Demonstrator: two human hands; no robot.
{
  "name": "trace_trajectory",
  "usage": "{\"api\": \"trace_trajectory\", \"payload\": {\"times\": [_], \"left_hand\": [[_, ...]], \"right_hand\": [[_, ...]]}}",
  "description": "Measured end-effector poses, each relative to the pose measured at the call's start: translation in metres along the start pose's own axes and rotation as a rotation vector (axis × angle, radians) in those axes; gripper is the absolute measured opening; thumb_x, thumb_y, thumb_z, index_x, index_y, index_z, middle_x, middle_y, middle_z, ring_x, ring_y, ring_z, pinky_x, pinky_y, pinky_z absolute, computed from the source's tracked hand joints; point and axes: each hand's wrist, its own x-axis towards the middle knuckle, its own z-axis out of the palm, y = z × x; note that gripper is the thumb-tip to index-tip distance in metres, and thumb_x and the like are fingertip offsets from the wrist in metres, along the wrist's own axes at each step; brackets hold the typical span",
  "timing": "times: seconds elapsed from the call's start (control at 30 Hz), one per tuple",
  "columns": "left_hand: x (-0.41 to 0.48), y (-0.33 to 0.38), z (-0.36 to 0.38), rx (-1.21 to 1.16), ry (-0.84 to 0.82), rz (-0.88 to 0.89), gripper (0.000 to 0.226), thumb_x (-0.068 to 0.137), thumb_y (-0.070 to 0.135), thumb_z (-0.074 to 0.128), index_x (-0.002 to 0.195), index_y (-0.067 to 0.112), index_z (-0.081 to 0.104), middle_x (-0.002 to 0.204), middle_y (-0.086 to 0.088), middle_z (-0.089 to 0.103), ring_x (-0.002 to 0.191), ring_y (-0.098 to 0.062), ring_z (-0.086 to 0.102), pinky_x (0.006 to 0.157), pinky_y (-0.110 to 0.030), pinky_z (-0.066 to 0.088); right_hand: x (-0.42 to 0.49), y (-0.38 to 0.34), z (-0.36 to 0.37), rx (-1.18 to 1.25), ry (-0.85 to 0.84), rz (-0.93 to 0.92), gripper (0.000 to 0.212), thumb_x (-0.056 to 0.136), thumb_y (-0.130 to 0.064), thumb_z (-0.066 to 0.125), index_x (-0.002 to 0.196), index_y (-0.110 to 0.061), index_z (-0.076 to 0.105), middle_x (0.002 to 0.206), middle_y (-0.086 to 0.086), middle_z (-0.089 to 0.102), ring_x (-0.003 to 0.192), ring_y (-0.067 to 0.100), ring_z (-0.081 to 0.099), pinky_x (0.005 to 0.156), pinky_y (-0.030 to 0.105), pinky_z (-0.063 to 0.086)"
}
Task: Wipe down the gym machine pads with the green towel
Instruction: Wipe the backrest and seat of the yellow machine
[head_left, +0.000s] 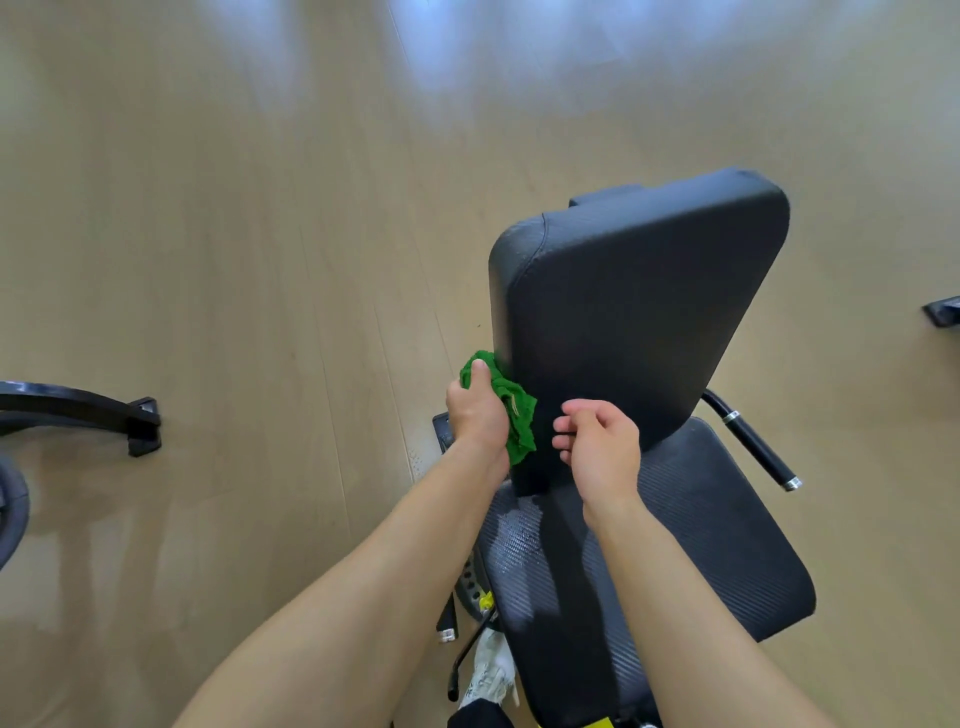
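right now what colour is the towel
Bright green towel, bunched in the left hand; head view.

the single head-worn camera is looking steeply down and forward from above the person's forearms, sitting close over the back pad (639, 312) and the seat pad (675, 545) at the frame's centre and toward 4 o'clock. its wide lens is taking in the pale floor (260, 208) running out toward 12 o'clock, with no second view sharing the scene.

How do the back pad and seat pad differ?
The back pad stands raised and tilted; the seat pad lies flat. Back pad looks smooth; seat pad has a ribbed texture. The left hand presses the towel to the back pad's edge, not the seat pad. Both are black.
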Motion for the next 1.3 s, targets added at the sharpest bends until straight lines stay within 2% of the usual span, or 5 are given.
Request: {"api": "trace_trajectory", "payload": {"times": [0.23, 0.47, 0.63, 0.97, 1.3], "left_hand": [[-0.025, 0.058, 0.009, -0.018, -0.007, 0.282, 0.017, 0.102, 0.040, 0.052, 0.091, 0.029, 0.057, 0.092, 0.004, 0.066, 0.084, -0.014, 0.064, 0.084, -0.040, 0.057], [-0.026, 0.055, 0.005, -0.076, -0.009, 0.043, 0.046, 0.089, 0.051, 0.052, 0.116, 0.017, 0.065, 0.113, -0.014, 0.072, 0.101, -0.034, 0.070, 0.092, -0.055, 0.058], [-0.050, 0.105, 0.021, -0.006, 0.079, 0.257, 0.037, 0.095, 0.045, 0.051, 0.112, 0.014, 0.062, 0.114, -0.012, 0.067, 0.103, -0.031, 0.066, 0.093, -0.047, 0.056], [-0.079, 0.127, 0.072, 1.143, 0.007, 1.194, 0.038, 0.095, 0.038, 0.059, 0.121, 0.010, 0.063, 0.115, -0.011, 0.058, 0.101, -0.033, 0.052, 0.086, -0.046, 0.050], [-0.050, 0.120, -0.001, 0.506, -0.066, 0.804, 0.008, 0.100, 0.027, 0.058, 0.107, 0.025, 0.055, 0.109, -0.005, 0.064, 0.103, -0.027, 0.060, 0.093, -0.044, 0.049]], "right_hand": [[-0.014, -0.056, 0.004, -0.003, 0.033, -0.152, 0.031, 0.091, -0.005, 0.046, 0.087, -0.022, 0.072, 0.073, -0.003, 0.071, 0.065, 0.011, 0.064, 0.082, 0.045, 0.057], [-0.030, -0.094, -0.006, -0.050, 0.064, -0.283, 0.030, 0.093, -0.004, 0.047, 0.088, -0.022, 0.071, 0.071, -0.004, 0.071, 0.063, 0.007, 0.064, 0.076, 0.035, 0.058], [-0.030, -0.127, -0.016, -0.056, 0.076, -0.356, 0.027, 0.097, -0.006, 0.048, 0.091, -0.020, 0.071, 0.078, -0.002, 0.072, 0.068, 0.007, 0.066, 0.073, 0.026, 0.053], [-0.023, -0.167, -0.035, -0.177, 0.157, -0.529, 0.022, 0.093, -0.009, 0.053, 0.098, -0.025, 0.067, 0.099, -0.005, 0.067, 0.090, 0.014, 0.062, 0.082, 0.030, 0.052], [-0.024, -0.177, 0.002, -0.819, -0.182, -0.902, 0.045, 0.097, -0.032, 0.047, 0.140, -0.024, 0.058, 0.140, -0.006, 0.061, 0.130, 0.016, 0.051, 0.112, 0.038, 0.032]]}}
